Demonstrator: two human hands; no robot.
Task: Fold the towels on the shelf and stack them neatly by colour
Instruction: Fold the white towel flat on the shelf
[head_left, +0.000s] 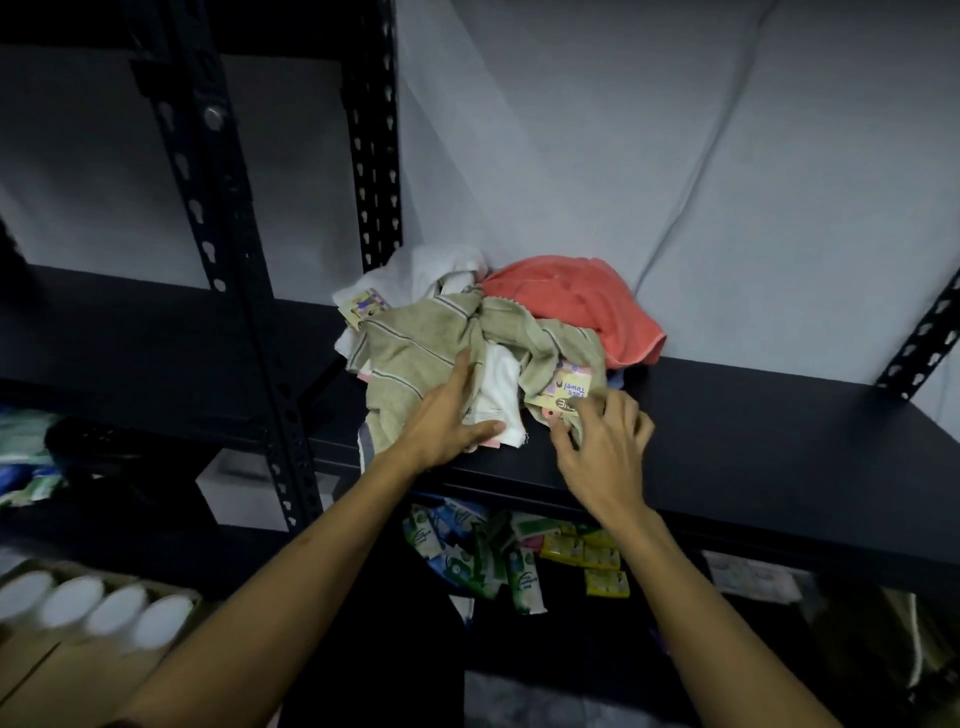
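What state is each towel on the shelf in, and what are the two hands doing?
Beige striped towel: crumpled, unfolded, on top of the heap.
Coral towel: bunched, unfolded, at the back right.
White towel: crumpled, partly buried.
Left hand: fingers spread, resting on the heap.
Right hand: fingers at the beige towel's labelled edge; grip unclear.

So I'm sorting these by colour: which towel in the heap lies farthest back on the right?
The coral-red towel. It is plain and bunched at the back right, behind the striped beige towel and apart from the white ones.
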